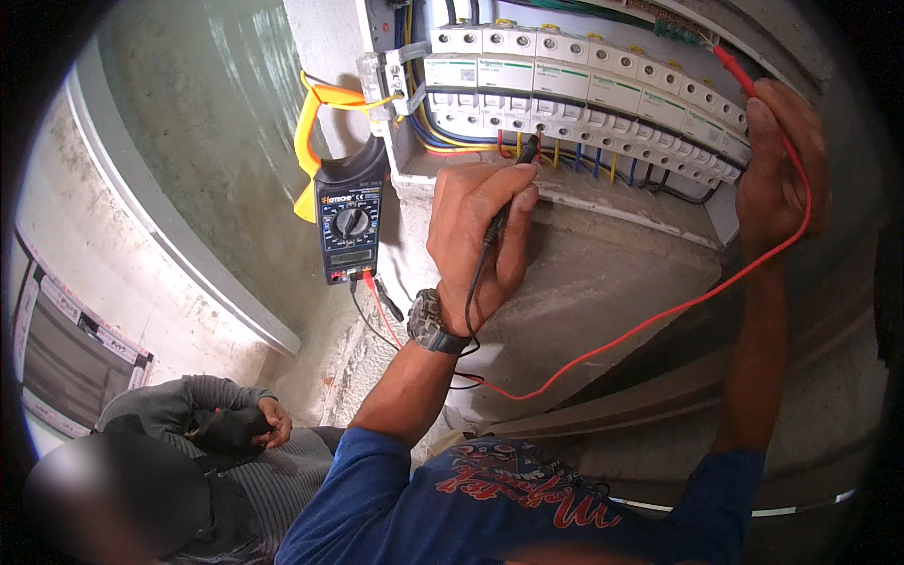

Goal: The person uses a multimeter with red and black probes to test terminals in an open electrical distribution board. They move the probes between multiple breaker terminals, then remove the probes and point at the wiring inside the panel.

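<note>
My left hand (480, 221) is closed round a black test probe (530, 151), its tip at the lower terminals of a row of white circuit breakers (565, 83). Raised at the far right, my right hand (783, 169) grips a red test probe (734, 68). That probe points at a green terminal strip (673, 32) along the top of the box, where bare wire ends show; whether it touches is too small to tell. Both leads run to a dark digital meter (350, 226) with a dial, hanging left of the box beside a yellow-and-orange jaw (309, 132).
The breakers sit in an open wall-mounted metal box (650, 209), with coloured wires (471, 143) below them. The red lead (603, 350) loops loosely across the front. At lower left, another person in a grey striped top (282, 476) is close by, one hand (273, 424) near their body.
</note>
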A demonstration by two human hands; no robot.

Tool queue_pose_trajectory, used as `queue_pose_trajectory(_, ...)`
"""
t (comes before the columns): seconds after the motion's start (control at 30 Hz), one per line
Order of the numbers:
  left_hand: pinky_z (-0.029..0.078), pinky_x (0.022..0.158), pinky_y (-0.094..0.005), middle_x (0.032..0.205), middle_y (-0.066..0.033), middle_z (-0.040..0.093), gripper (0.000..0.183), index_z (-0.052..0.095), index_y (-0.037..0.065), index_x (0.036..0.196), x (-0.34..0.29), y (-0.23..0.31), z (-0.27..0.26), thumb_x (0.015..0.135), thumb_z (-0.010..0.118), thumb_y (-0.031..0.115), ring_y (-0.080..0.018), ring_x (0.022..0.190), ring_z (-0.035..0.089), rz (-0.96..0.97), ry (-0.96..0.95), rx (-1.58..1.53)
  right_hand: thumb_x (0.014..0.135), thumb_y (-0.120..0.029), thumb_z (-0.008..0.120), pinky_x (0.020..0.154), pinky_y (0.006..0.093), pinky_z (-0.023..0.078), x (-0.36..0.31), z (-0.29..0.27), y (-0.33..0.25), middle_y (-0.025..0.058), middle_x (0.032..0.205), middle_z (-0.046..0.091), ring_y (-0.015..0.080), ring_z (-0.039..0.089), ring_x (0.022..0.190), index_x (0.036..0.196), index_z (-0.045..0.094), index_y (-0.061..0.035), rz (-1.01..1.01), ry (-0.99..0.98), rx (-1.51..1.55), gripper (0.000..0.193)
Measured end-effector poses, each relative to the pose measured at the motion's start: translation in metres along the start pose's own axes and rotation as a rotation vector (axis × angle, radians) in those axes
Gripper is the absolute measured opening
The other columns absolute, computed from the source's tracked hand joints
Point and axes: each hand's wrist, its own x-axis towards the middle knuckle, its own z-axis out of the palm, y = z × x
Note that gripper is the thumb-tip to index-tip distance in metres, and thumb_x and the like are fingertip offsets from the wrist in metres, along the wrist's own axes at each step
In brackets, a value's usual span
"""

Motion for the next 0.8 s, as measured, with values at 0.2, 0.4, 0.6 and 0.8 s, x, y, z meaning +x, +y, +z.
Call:
queue_pose_trajectory(0.2, 0.053, 0.087, -0.0394, 0.106, -0.0176, 0.072, 0.017, 0.072, 0.002, 0.115, -0.003, -0.003, -0.014, 0.098, 0.068, 0.001, -0.0322, 0.095, 0.068, -0.027, 0.040, -0.028, 0.095, 0.000, 0.080, 0.096, 0.0376, 0.060, 0.002, 0.000, -0.002, 0.0129, 0.114, 0.079, 0.0246, 0.075, 0.106, 0.114, 0.078, -0.0030, 0.000, 0.004, -0.006, 0.019)
queue_pose_trajectory(0.4, 0.052, 0.091, -0.0374, 0.105, -0.0138, 0.071, 0.011, 0.070, 0.002, 0.111, -0.003, -0.003, -0.011, 0.104, 0.063, 0.006, -0.0259, 0.096, 0.067, -0.093, 0.036, 0.013, 0.095, 0.000, 0.080, 0.096, 0.0375, 0.059, 0.002, 0.003, -0.004, 0.0128, 0.114, 0.079, 0.0245, 0.075, 0.107, 0.114, 0.078, -0.0032, 0.021, 0.027, -0.014, 0.019)
queue_pose_trajectory(0.6, 0.053, 0.091, -0.0370, 0.107, -0.0142, 0.072, 0.011, 0.071, 0.003, 0.112, 0.001, -0.005, -0.008, 0.103, 0.066, 0.006, -0.0261, 0.098, 0.068, -0.055, 0.016, 0.072, 0.096, 0.000, 0.079, 0.096, 0.0374, 0.060, 0.002, 0.003, -0.002, 0.0132, 0.115, 0.079, 0.0247, 0.075, 0.108, 0.115, 0.077, -0.0023, -0.008, 0.022, 0.001, 0.019)
queue_pose_trajectory(0.8, 0.052, 0.083, -0.0398, 0.106, -0.0164, 0.072, 0.029, 0.072, 0.002, 0.119, 0.002, -0.007, -0.006, 0.092, 0.074, -0.007, -0.0318, 0.093, 0.067, -0.004, 0.055, 0.063, 0.097, 0.000, 0.078, 0.098, 0.0373, 0.060, 0.002, 0.000, -0.001, 0.0144, 0.119, 0.077, 0.0250, 0.074, 0.111, 0.119, 0.075, -0.0019, 0.036, -0.009, 0.000, 0.021)
